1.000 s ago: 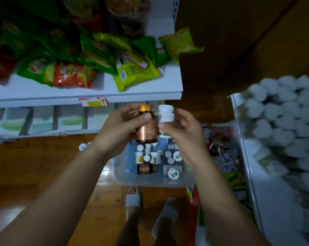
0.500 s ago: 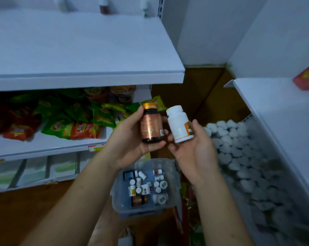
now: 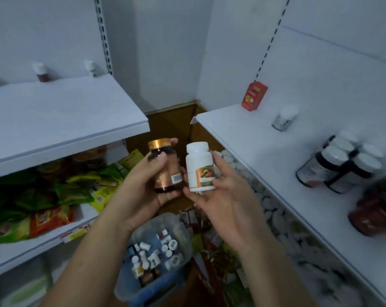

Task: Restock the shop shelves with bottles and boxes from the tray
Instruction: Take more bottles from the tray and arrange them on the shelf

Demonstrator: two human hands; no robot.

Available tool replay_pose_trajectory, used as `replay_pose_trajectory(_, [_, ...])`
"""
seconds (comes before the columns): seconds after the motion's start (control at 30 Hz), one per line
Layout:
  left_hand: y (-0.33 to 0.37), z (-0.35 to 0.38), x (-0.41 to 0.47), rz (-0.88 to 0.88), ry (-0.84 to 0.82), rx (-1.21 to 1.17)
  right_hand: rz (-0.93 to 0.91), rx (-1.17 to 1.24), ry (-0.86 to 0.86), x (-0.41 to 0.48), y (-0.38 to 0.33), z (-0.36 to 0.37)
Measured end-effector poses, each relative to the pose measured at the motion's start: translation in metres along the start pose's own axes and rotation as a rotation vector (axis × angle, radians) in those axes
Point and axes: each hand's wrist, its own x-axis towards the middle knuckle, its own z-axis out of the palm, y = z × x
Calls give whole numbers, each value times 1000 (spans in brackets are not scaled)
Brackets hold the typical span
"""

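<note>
My left hand (image 3: 141,187) grips a brown bottle (image 3: 166,171) with a gold cap, held upright at chest height. Beside it my right hand (image 3: 223,196) holds a white bottle (image 3: 199,166) with an orange and green label, fingers curled round its lower half. The two bottles almost touch. Below them on the floor lies the clear plastic tray (image 3: 181,224) with several small white-capped bottles in it. The white shelf on the right (image 3: 276,165) carries a red box (image 3: 254,96), a lone white-capped bottle (image 3: 284,118) and a cluster of dark bottles (image 3: 340,165).
The upper left shelf (image 3: 65,116) has two bottles (image 3: 41,73) at its back. Green and orange snack packets (image 3: 45,196) fill the shelf beneath it. White packets (image 3: 265,196) fill the level under the right shelf. A white wall corner stands ahead.
My view has tilted upward, from the tray to the upper shelves. Both hands have risen with their bottles, still side by side, and the right shelf's stock has come into sight.
</note>
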Motion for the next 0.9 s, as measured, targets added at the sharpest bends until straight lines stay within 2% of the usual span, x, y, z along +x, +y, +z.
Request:
replay_pose_trajectory(0.13, [-20, 46, 8, -59, 1, 11, -130, -56, 101, -38, -24, -18])
replay_pose_trajectory(0.4, [-64, 147, 15, -189, -190, 122, -382, 11, 369, -130, -80, -59])
replay_pose_trajectory(0.53, [-95, 193, 1, -242, -271, 113, -455, -10, 418, -182, -97, -80])
replay_pose_trajectory(0.67, [-137, 246, -22, -294, -351, 127, -544, -1, 461, -252, -111, -100])
replay_pose_trajectory(0.9, [-238, 364, -99, -387, -510, 187, -667, -48, 659, -418, -129, -153])
